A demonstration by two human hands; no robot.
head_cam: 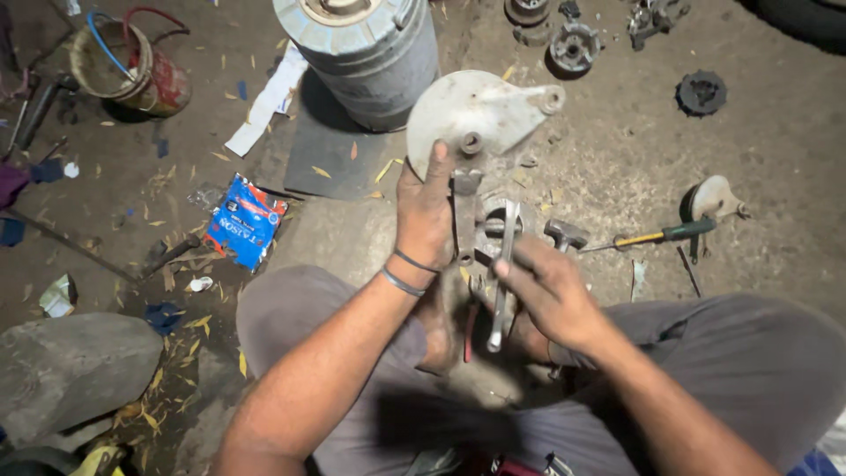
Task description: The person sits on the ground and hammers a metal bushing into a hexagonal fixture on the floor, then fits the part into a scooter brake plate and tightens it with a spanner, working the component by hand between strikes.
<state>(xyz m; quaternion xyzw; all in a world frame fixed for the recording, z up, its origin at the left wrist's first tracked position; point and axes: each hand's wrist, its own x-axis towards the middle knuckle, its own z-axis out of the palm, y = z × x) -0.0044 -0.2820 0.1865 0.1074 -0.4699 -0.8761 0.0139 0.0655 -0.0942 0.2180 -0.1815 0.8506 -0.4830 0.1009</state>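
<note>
My left hand (425,211) grips a round grey metal brake plate (476,110) by its lower edge and holds it upright above the dirt floor, thumb near the centre hole. A flat metal arm (464,216) hangs down from the plate beside my palm. My right hand (546,286) is closed around a long silver spanner (504,273), whose upper end sits against the parts just below the plate. Both wrists are over my knees in grey trousers.
A large grey metal drum (361,48) stands behind the plate. A hammer (566,234) and a green-handled screwdriver (656,236) lie to the right. A blue packet (247,220), a red bucket (132,66), black gear parts (701,92) and a stone (75,366) are scattered around.
</note>
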